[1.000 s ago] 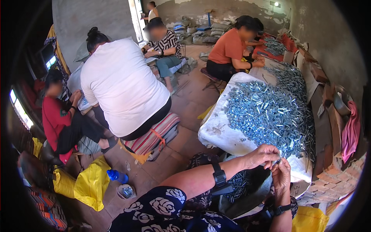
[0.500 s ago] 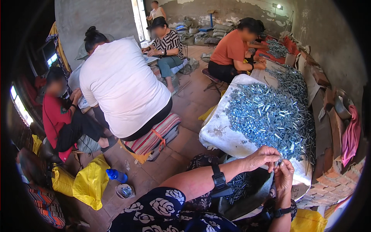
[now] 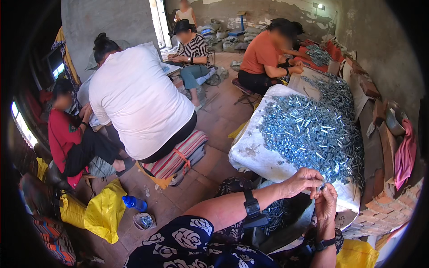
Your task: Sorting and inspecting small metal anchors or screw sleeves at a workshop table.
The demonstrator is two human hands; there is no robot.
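Note:
My left hand [image 3: 302, 183] and my right hand [image 3: 327, 204] meet at the near edge of the table. Their fingertips pinch a small shiny metal piece [image 3: 323, 184], mostly covered by the fingers, so its exact kind cannot be made out. Just beyond them a large heap of small silvery metal cylinders [image 3: 313, 134] lies on a white cloth-like cover [image 3: 253, 149]. Below my wrists, a dark open sack [image 3: 290, 225] in front of my lap holds many similar metal pieces [image 3: 273, 219].
Co-workers sit around the room: a white-shirted person [image 3: 138, 102] on a striped cushion [image 3: 176, 158], others farther off. On the floor at left are yellow bags [image 3: 105, 210], a blue bottle [image 3: 135, 203] and a small tub [image 3: 145, 220]. A brick ledge [image 3: 388, 210] borders the table's right.
Both my hands stay together at nearly the same spot, fingers still pinching the small metal piece. The orange-shirted co-worker's hands have shifted slightly, and the view has tilted a little.

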